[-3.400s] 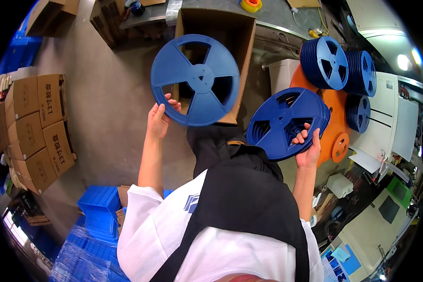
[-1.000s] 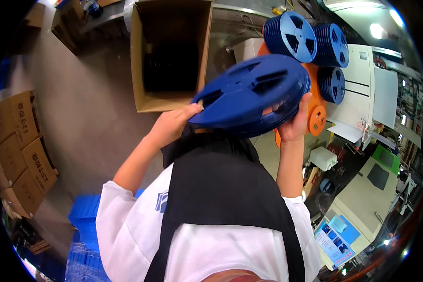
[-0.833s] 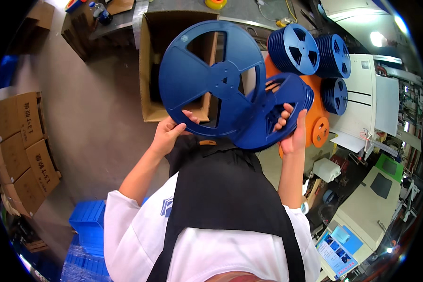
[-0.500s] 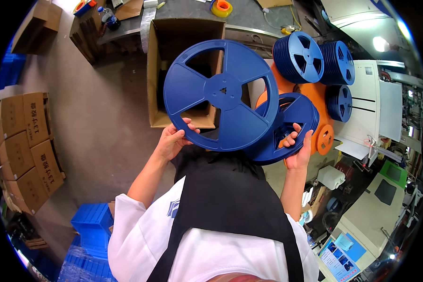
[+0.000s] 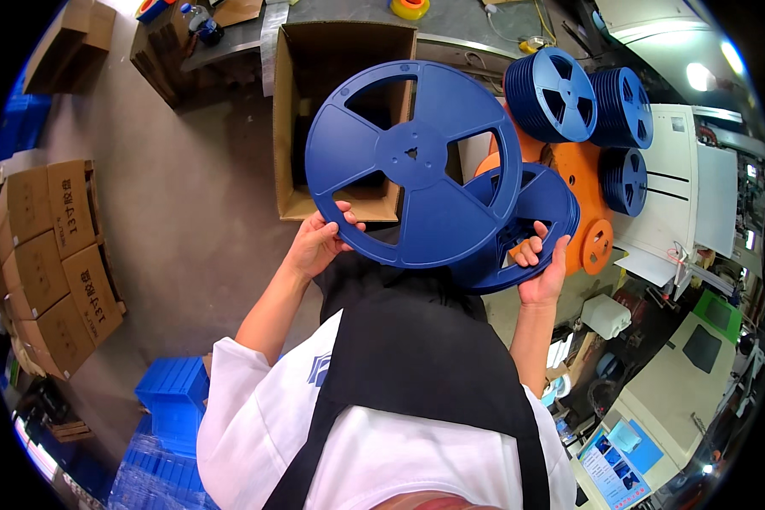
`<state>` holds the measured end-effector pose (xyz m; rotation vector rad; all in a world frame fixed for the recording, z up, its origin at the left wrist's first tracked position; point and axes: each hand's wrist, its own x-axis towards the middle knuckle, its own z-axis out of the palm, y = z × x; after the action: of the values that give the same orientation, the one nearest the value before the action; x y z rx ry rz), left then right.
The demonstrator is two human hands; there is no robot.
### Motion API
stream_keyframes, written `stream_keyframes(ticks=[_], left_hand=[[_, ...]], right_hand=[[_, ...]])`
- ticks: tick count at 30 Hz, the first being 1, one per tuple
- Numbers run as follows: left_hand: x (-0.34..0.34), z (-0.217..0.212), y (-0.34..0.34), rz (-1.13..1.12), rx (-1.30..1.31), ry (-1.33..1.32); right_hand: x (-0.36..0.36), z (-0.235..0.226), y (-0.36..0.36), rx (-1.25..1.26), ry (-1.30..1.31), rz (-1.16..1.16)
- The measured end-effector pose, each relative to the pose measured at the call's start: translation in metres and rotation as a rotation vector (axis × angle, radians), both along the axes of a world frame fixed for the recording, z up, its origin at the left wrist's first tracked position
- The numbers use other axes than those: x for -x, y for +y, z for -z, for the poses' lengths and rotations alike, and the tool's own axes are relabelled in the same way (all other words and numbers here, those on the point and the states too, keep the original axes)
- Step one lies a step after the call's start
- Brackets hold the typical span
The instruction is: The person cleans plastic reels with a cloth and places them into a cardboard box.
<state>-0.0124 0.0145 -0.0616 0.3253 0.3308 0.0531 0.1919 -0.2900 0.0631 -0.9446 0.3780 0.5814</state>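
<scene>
Currently, head view: a single blue reel (image 5: 389,161) is held up before the torso, tilted toward the camera and overlapping the mouth of an open carton (image 5: 284,136); no part of the reel is seen to rest on the carton.
Left hand (image 5: 319,240): closed on the reel's lower left rim, which is pinched between the thumb in front and the fingers showing through a window.
Right hand (image 5: 542,268): closed around the outer edge of a reel stack (image 5: 546,197), with fingers curled into a window and the thumb laid along the rim.
Overlap: the stack is partly covered by the lower right of the reel; whether the two are touching cannot be told.
Weight: the reel is judged light, as it is borne by one pinch; the stack would be expected to feel heavier.
Stiffness: moulded plastic is suggested by the flat spokes, so firmness with a little flex at the thin rim may be assumed.
Surface: smooth and probably somewhat slippery; rim cracks might be caused by a hard knock.
Best hold: the rim beside a window, where fingers can be hooked through; the stack is better gathered by several rims together.
Alongside: more standing reels (image 5: 561,95) are seen near an orange surface (image 5: 580,161).
</scene>
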Motion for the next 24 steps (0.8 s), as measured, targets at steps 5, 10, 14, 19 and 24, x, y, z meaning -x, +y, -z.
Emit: stream_keyframes(ticks=[5,10,14,19,24], left_hand=[[0.001,0.006,0.003,-0.030,0.000,0.004],[-0.007,0.004,0.014,-0.060,-0.084,0.081],[-0.018,0.003,0.031,-0.096,-0.325,0.275],[-0.040,0.026,0.063,0.017,-1.255,0.664],[-0.041,0.117,0.083,0.071,-1.795,0.859]], right_hand=[[0.002,0.001,0.001,-0.024,-0.008,-0.010],[0.000,0.003,0.000,0.003,0.018,0.017],[0.000,0.004,0.002,0.012,0.021,0.003],[-0.003,0.003,0.007,0.043,0.027,-0.012],[-0.005,0.005,0.010,0.068,0.030,-0.039]])
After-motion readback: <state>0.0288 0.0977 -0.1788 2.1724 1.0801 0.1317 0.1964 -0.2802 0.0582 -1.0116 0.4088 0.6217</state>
